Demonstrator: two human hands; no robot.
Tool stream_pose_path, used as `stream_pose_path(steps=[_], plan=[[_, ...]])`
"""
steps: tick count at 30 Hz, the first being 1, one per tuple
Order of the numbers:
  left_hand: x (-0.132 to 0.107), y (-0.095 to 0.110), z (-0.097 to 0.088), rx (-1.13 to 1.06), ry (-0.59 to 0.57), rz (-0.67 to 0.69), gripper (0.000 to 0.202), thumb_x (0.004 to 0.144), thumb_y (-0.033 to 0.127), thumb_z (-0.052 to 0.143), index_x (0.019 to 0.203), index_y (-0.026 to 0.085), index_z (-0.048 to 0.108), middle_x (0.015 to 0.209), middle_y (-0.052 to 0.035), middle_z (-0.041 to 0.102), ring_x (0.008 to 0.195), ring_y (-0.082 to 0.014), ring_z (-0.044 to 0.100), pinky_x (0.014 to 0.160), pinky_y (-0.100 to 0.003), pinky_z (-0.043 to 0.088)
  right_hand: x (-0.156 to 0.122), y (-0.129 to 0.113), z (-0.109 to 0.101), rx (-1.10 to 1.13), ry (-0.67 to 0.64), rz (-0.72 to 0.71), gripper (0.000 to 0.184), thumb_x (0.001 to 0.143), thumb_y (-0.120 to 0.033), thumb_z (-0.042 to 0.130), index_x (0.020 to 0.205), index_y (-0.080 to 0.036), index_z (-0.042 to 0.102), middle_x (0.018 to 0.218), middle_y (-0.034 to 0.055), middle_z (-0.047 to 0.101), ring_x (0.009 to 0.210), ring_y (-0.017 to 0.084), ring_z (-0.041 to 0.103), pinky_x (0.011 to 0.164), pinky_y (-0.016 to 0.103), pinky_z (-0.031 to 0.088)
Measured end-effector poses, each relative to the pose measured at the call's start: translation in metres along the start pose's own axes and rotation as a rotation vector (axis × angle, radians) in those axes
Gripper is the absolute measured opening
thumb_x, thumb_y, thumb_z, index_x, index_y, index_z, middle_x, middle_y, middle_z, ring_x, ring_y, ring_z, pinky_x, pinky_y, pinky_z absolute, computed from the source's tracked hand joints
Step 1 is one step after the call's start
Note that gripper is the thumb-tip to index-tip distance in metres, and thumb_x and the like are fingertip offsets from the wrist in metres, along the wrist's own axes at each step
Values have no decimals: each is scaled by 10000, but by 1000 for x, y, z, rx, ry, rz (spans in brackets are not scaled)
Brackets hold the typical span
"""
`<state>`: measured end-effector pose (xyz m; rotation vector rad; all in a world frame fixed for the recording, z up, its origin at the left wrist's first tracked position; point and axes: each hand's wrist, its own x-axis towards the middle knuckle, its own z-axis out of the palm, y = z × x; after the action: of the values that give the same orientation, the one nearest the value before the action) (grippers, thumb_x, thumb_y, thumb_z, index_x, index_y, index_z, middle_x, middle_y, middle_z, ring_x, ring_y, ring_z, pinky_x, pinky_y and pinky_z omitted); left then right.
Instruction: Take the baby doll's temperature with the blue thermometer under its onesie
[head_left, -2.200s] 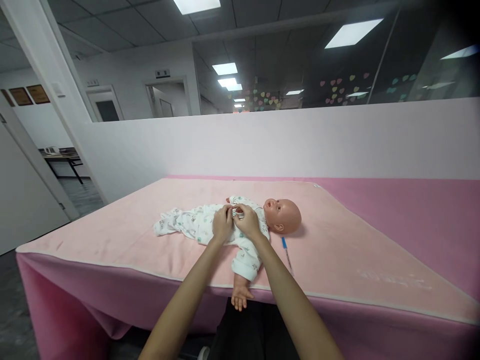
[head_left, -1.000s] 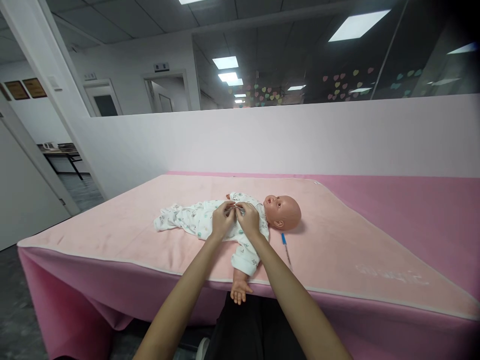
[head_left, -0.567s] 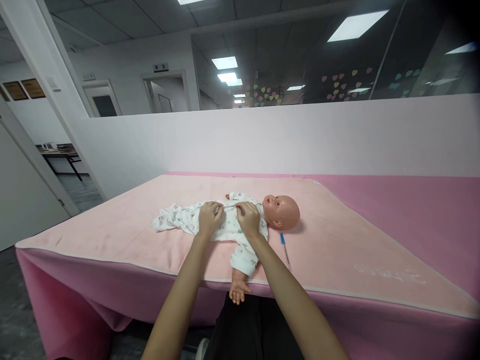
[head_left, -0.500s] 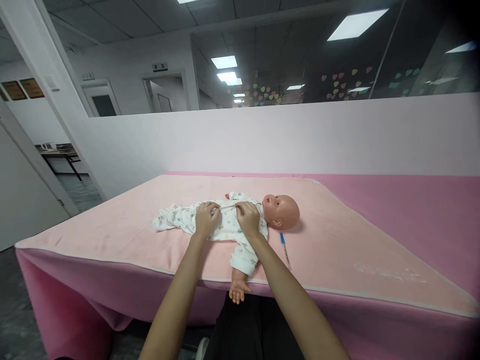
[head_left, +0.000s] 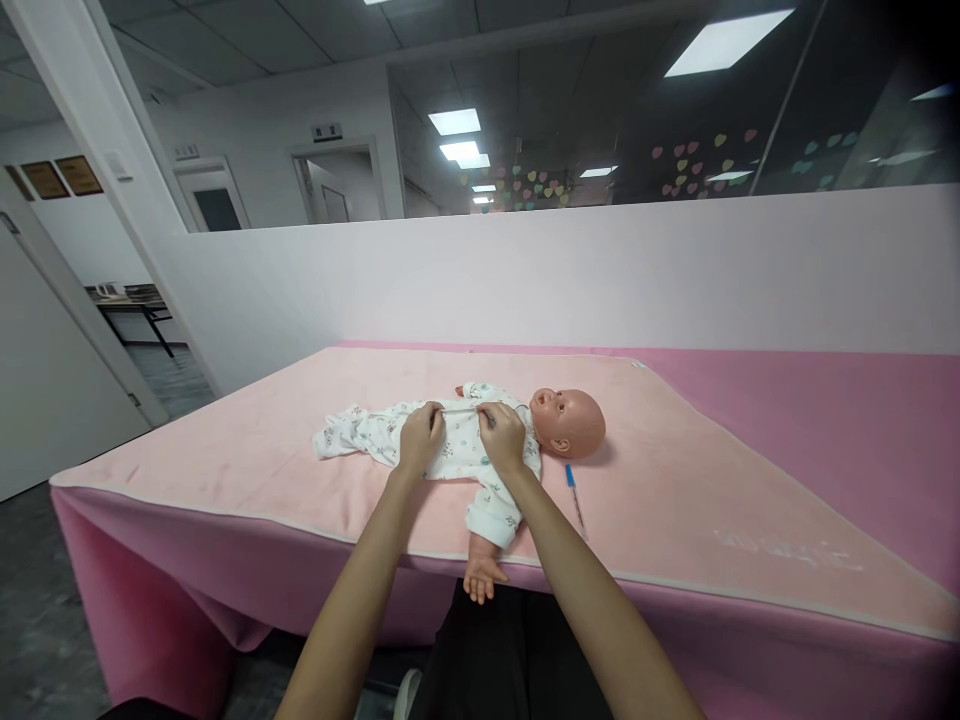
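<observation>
A baby doll (head_left: 568, 424) lies on its back, head to the right, dressed in a white patterned romper (head_left: 461, 455). My left hand (head_left: 421, 438) pinches the romper's front near the doll's waist. Higher up, by the chest, my right hand (head_left: 501, 436) grips the same cloth. Between the two hands the fabric is drawn into a straight fold. My fingertips are partly hidden behind the hands. The doll's near arm reaches over the table edge, its hand (head_left: 484, 580) palm up.
A blue-capped pen (head_left: 575, 498) lies beside the doll's head, on the peach mat (head_left: 675, 500). Under the mat is a pink cloth (head_left: 862, 420) draped over the table. A white wall (head_left: 525, 280) with a window above stands behind.
The view has shifted slightly, so everything sits a little further right. Both hands keep their hold on the romper, with no other clear movement.
</observation>
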<state>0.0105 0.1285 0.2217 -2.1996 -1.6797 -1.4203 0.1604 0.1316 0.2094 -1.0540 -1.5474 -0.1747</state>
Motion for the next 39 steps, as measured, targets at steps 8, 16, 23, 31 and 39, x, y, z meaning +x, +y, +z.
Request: stream_pose_path(steps=[8, 16, 23, 31, 39], plan=[[-2, 0, 0, 3, -21, 34, 229, 806, 316, 343, 895, 228, 535, 883, -4, 589, 840, -154, 514, 736, -279, 378, 0, 0, 0, 1, 1, 3, 182, 765, -128, 428, 783, -198, 595, 773, 8, 627, 761, 146, 539, 713, 256, 395], [-3, 1, 2, 115, 8, 51, 203, 777, 310, 392, 821, 203, 560, 824, -17, 581, 819, -155, 506, 731, -270, 376, 0, -2, 0, -14, -2, -1, 186, 761, -121, 427, 779, -192, 598, 765, 3, 628, 756, 138, 539, 709, 244, 394], [-4, 2, 1, 163, 61, 101, 208, 791, 297, 393, 810, 208, 580, 802, -10, 585, 784, -138, 503, 751, -265, 353, 0, -1, 0, -19, 2, 10, 190, 761, -119, 422, 779, -192, 597, 768, 5, 627, 756, 140, 539, 712, 244, 393], [-4, 3, -1, 107, 80, 33, 147, 792, 252, 387, 730, 189, 504, 783, -5, 548, 774, -134, 471, 741, -272, 348, 0, -1, -2, -18, 4, 19, 182, 754, -119, 433, 775, -190, 600, 762, 3, 627, 747, 135, 537, 699, 236, 392], [-4, 3, 3, 28, 114, -10, 250, 848, 311, 286, 888, 183, 497, 846, -35, 571, 805, -152, 500, 740, -280, 374, -1, 0, -2, -9, 1, 34, 189, 756, -130, 430, 780, -192, 606, 760, 7, 628, 740, 137, 540, 689, 240, 396]])
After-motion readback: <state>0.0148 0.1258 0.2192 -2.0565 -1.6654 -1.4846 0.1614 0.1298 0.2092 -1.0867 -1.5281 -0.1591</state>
